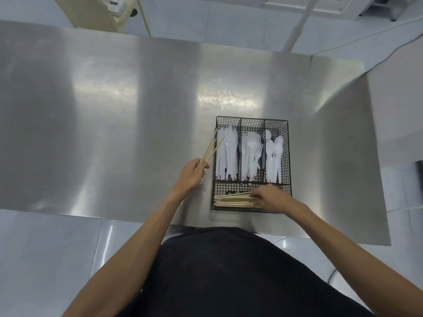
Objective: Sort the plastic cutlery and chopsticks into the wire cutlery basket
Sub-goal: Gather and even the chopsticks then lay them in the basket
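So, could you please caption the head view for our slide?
Left hand holds chopsticks beside wire basket; right hand grips chopstick bundle inside.

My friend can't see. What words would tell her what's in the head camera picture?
A person's left hand holds a few chopsticks beside a wire basket on a metal table, while the right hand holds a pile of chopsticks in its front section. White plastic knives, forks and spoons fill the three back sections.

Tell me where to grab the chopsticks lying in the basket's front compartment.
Probably mid-length, from above: the chopsticks lie flat and crosswise, and the walls of the wire basket close off their ends. The right hand holds their right end.
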Action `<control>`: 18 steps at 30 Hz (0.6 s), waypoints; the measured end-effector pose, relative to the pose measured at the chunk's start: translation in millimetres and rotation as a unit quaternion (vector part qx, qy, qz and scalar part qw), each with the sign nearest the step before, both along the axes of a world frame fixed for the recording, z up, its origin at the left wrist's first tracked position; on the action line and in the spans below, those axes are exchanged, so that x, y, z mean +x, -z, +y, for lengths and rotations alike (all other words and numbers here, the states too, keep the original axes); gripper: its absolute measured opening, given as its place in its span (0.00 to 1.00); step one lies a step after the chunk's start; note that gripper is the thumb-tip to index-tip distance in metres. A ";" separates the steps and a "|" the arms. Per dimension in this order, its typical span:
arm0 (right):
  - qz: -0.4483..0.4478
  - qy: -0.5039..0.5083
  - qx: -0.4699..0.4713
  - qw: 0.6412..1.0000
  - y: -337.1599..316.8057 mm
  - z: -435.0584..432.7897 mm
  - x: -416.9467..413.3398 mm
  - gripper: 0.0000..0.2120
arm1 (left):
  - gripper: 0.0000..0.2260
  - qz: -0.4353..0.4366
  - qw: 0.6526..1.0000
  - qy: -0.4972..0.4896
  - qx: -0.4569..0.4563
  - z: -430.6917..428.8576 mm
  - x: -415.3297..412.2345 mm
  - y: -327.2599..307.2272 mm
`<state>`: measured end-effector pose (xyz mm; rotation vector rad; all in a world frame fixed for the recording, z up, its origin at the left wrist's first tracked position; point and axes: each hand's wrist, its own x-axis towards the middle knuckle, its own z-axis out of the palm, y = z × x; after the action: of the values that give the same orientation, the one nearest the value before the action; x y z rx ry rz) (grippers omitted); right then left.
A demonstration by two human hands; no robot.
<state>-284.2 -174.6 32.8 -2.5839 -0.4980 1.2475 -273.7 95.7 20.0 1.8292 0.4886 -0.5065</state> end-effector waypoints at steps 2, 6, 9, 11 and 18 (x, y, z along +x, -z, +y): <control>-0.030 -0.011 0.001 0.999 9.8 -5.6 -5.8 0.08 | 0.13 -0.001 1.000 -0.006 0.001 -5.9 -3.4 -1.3; -0.082 -0.017 0.028 0.996 22.6 -6.0 -14.9 0.11 | 0.13 -0.010 1.000 -0.030 0.006 -7.3 -9.8 -4.7; -0.109 -0.025 0.045 0.993 27.0 -4.5 -20.9 0.12 | 0.12 -0.011 0.999 -0.038 0.013 -7.7 -12.1 -4.4; -0.122 -0.026 0.051 0.991 27.7 -4.3 -24.0 0.13 | 0.13 -0.011 0.999 -0.038 0.021 -10.0 -12.3 -4.4; -0.153 -0.040 0.061 0.986 28.4 -11.3 -27.9 0.12 | 0.13 -0.023 0.999 -0.038 0.008 -28.1 -8.0 -6.8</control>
<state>-312.1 -186.0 4.4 -2.6837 -0.7186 0.8131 -281.7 67.6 26.8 1.8261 0.5295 -0.4099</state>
